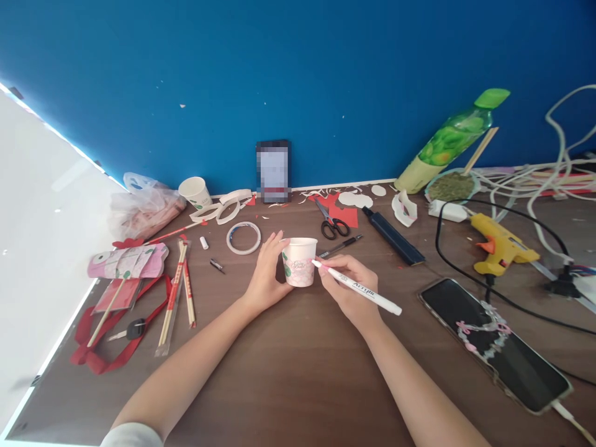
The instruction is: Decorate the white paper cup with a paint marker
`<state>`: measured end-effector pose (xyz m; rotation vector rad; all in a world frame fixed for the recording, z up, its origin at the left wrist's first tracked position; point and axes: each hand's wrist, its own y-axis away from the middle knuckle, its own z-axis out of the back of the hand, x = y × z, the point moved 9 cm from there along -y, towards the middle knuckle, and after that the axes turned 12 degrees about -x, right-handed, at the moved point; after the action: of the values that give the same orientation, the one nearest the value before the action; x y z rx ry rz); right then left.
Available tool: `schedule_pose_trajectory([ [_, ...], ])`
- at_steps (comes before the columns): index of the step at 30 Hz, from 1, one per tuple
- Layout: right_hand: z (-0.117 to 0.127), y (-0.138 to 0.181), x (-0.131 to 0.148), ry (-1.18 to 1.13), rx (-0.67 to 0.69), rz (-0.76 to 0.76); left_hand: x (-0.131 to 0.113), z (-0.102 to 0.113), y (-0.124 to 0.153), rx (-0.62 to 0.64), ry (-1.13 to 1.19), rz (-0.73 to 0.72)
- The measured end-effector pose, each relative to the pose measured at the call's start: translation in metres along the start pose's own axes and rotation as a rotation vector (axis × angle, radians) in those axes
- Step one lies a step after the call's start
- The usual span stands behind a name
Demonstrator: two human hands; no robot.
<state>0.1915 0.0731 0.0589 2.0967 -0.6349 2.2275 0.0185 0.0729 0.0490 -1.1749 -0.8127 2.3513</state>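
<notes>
Now your left hand (266,273) cups the upright paper cup (298,261), while your right hand (347,288) pinches the white marker (358,288) (tip touching the cup, barrel slanting lower right).

1 blue wall (326,74) rises behind a dark brown wooden table (298,385), meeting its far edge along a thin white strip (335,184). Past the table's left edge lies a bright white surface (32,205), possibly the floor, washed in strong light.
</notes>
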Motion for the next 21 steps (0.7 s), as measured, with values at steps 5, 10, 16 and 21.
schedule_pose_trajectory([
  [5, 0.002, -0.002, 0.002, 0.044, -0.036, -0.017, 0.000, 0.000, 0.001, -0.001, -0.007, 0.003],
  [10, 0.004, -0.004, 0.000, 0.052, -0.058, -0.055, 0.001, 0.000, 0.001, 0.001, -0.012, 0.005],
  [16, 0.005, -0.003, -0.005, 0.053, -0.063, -0.107, -0.001, 0.001, -0.001, -0.003, -0.018, 0.000],
  [21, 0.009, -0.003, -0.012, 0.057, -0.080, -0.146, -0.001, 0.001, -0.001, 0.006, -0.038, 0.018],
])
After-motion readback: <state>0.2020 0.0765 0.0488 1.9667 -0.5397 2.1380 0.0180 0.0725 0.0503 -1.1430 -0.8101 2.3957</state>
